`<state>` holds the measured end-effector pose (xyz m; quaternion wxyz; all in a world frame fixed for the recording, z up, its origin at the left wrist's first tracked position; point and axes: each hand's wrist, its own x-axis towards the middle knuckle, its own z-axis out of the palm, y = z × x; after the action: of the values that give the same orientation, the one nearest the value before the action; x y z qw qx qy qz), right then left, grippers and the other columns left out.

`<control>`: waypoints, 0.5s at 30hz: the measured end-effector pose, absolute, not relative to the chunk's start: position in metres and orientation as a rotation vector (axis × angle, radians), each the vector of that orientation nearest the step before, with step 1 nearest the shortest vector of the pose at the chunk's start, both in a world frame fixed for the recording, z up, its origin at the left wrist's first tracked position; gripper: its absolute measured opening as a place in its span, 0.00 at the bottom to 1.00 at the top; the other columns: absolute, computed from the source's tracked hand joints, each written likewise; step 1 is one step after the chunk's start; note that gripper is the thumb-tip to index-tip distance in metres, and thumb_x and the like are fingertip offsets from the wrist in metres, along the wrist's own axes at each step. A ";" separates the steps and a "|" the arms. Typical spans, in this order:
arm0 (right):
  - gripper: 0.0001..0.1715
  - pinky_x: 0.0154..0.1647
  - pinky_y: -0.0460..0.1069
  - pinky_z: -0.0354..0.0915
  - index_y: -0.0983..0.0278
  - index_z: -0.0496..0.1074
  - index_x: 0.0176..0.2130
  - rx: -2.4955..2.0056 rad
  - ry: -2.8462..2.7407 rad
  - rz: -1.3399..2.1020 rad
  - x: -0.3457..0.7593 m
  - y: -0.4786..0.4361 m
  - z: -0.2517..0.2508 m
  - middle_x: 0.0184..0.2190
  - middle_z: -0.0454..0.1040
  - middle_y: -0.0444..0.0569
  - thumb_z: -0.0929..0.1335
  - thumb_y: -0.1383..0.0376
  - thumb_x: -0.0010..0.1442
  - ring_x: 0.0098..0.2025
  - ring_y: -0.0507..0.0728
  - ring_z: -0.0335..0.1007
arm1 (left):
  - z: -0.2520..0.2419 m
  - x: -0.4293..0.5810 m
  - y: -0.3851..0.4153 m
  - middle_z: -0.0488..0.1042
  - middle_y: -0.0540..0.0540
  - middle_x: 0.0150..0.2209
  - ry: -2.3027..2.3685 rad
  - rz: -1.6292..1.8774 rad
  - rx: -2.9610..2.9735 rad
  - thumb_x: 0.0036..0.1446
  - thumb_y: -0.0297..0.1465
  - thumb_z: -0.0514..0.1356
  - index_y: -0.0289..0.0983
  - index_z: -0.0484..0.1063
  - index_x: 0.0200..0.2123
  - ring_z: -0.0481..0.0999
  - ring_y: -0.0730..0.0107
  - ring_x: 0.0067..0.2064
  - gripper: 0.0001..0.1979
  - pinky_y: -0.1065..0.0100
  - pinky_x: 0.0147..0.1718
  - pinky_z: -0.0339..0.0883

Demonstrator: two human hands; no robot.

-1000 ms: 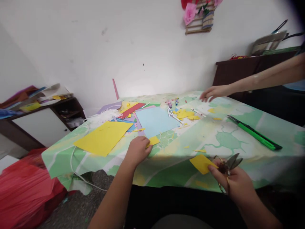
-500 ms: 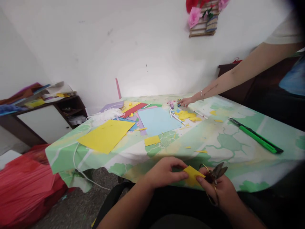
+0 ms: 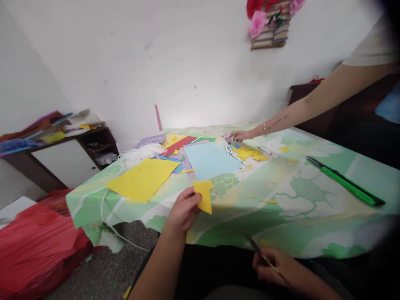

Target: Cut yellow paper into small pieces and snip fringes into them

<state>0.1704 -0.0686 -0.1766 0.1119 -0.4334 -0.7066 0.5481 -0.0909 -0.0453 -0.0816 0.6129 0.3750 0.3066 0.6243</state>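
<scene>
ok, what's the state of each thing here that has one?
left hand: pinching yellow paper piece, held off the table
right hand: gripping scissors, blades blurred
large yellow sheet: flat on table
green cutter: lying untouched
co-worker's hand: by the markers

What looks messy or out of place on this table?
Yellow scraps lie strewn across the tablecloth, coloured sheets overlap in a crooked heap, and a white cord dangles off the left edge.

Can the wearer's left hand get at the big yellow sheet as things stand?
Probably yes. The left hand sits just right of the big yellow sheet, which lies uncovered near the edge of the table, with nothing between them. But it is pinching a small yellow piece.
</scene>
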 end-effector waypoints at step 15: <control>0.28 0.36 0.48 0.63 0.63 0.66 0.25 -1.386 -1.424 1.872 0.200 -0.092 -0.203 0.25 0.67 0.47 0.63 0.40 0.45 0.31 0.53 0.67 | -0.065 -0.114 -0.051 0.67 0.52 0.19 0.470 1.596 0.863 0.40 0.29 0.64 0.36 0.69 0.24 0.67 0.77 0.21 0.07 0.76 0.17 0.60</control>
<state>0.1999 -0.0923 -0.2030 0.2044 -0.4968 -0.5105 0.6714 -0.1144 -0.0507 -0.0648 0.5919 0.3712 0.2022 0.6863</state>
